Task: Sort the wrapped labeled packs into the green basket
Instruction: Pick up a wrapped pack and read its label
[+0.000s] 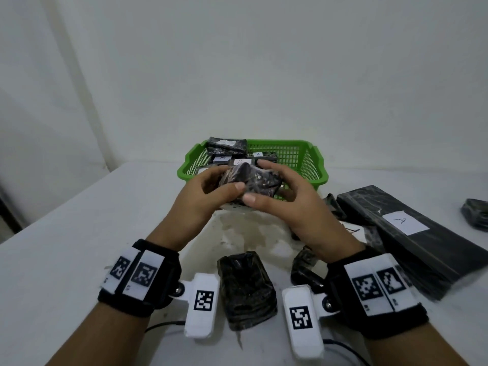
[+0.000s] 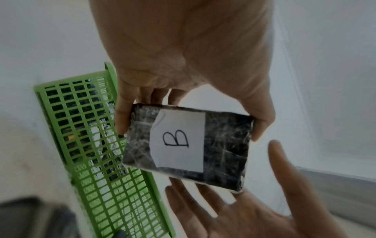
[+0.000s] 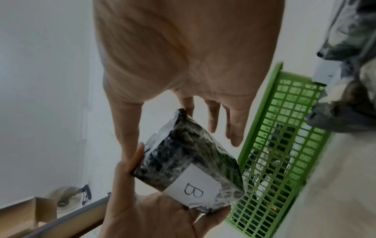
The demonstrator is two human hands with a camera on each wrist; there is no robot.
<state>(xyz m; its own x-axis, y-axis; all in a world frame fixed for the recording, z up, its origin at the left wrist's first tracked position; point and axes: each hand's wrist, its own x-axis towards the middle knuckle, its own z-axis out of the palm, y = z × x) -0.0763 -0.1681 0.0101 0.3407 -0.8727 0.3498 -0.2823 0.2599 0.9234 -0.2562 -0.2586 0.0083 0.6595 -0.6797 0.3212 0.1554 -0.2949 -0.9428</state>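
Pack, black wrap, label B: pinched in your left hand, just before green basket, above table. Your right hand: fingers relaxed, apart, alongside pack.

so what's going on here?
A person is sorting black wrapped packs into the green basket. The left hand grips a pack labeled B just in front of the basket, and the right hand is open beside it. Several labeled packs already lie inside; the long pack marked A and a few more wait on the table.
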